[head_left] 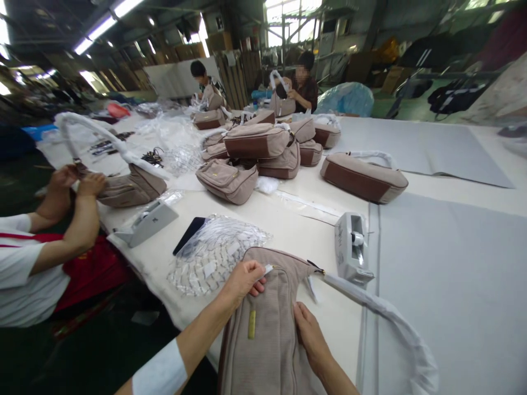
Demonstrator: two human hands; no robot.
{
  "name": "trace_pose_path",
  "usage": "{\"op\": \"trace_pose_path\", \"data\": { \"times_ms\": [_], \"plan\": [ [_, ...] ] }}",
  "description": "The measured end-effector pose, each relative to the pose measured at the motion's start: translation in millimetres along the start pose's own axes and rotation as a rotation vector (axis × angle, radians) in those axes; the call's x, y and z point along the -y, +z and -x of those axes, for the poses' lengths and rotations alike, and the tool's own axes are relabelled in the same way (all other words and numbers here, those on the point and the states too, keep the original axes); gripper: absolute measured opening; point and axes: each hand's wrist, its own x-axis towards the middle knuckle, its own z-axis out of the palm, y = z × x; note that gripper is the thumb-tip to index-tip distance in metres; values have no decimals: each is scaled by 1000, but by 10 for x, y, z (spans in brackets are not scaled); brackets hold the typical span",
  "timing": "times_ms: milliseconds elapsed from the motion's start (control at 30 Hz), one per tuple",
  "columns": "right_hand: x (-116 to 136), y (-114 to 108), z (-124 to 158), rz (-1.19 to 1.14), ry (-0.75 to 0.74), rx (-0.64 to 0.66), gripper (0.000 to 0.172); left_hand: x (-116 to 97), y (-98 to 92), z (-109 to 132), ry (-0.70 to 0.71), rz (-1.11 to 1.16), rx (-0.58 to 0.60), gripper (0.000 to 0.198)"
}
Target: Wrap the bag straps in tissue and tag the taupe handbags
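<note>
A taupe handbag [263, 340] lies in front of me at the table's edge, with a gold zipper pull showing on its front. My left hand [247, 278] is closed in a pinch on a small white strip [268, 269] near the upper end of the zipper. Lower down on the other side, my right hand [310, 334] grips the bag's side edge, thumb on top and fingers partly hidden. The bag's strap [382, 307], wrapped in white padding, curves away to the right. A thin white piece [312, 289] lies beside the bag.
Tape dispensers stand right [349, 249] and left [150, 222] of my bag. Clear plastic bags [218, 255] partly cover a dark flat object [189, 235]. Behind is a pile of handbags [259, 142]. A co-worker's hands [82, 184] hold another bag at left; two people sit across the table.
</note>
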Motion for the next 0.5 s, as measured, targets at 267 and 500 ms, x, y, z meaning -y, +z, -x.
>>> {"op": "trace_pose_path", "data": {
  "times_ms": [267,500],
  "plan": [
    [-50,109,-15,155,-189,-97,50,81,-27,38,54,46,-60,36],
    [142,203,317,342,-330,-117,43,63,-227,245,136,196,-92,36]
  ]
}}
